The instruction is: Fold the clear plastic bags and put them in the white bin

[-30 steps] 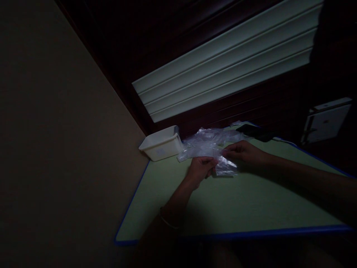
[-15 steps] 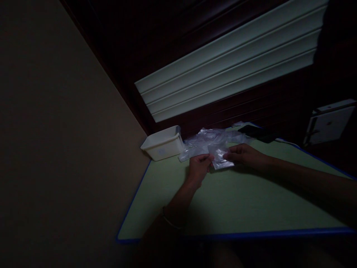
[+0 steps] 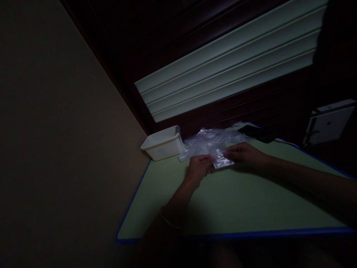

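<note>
On the left I'm seeing a white tub sitting near the table's far left corner, its contents too dark for me to tell. Just right of it, a heap of clear plastic bags is lying along the far side. My left hand is pinching the left edge of a small clear bag over the green table, near the heap; my right hand is pinching its right edge. Farther right, a dark object is resting at the far edge.
</note>
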Motion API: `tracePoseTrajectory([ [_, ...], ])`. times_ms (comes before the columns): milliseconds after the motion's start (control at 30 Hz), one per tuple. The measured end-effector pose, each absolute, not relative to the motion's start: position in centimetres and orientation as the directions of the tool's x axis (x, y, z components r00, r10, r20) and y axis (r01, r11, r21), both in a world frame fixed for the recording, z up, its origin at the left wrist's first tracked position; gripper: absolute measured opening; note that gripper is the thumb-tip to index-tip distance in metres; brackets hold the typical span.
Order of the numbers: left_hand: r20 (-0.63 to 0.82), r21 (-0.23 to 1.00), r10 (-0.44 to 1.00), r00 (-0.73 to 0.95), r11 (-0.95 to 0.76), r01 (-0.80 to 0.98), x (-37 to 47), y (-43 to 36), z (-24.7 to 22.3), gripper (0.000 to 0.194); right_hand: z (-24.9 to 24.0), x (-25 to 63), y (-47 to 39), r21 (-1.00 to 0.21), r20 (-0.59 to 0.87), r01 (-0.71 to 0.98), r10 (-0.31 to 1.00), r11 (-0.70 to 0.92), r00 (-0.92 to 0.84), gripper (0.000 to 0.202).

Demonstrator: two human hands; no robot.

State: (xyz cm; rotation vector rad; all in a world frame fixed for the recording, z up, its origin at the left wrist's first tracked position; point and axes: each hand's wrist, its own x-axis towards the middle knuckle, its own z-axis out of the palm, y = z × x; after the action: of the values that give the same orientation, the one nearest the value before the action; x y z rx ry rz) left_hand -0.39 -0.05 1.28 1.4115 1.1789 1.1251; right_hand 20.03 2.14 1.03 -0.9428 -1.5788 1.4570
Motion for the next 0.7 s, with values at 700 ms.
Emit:
tracePoseTrajectory([
  [700, 0.074, 0.991, 0.990, 0.116, -0.087, 0.103, -0.81, 0.29, 0.94, 0.032, 1.30, 19.88, 2.02, -0.993, 0.083, -0.116, 0.898, 0.036, -0.433, 0.031],
])
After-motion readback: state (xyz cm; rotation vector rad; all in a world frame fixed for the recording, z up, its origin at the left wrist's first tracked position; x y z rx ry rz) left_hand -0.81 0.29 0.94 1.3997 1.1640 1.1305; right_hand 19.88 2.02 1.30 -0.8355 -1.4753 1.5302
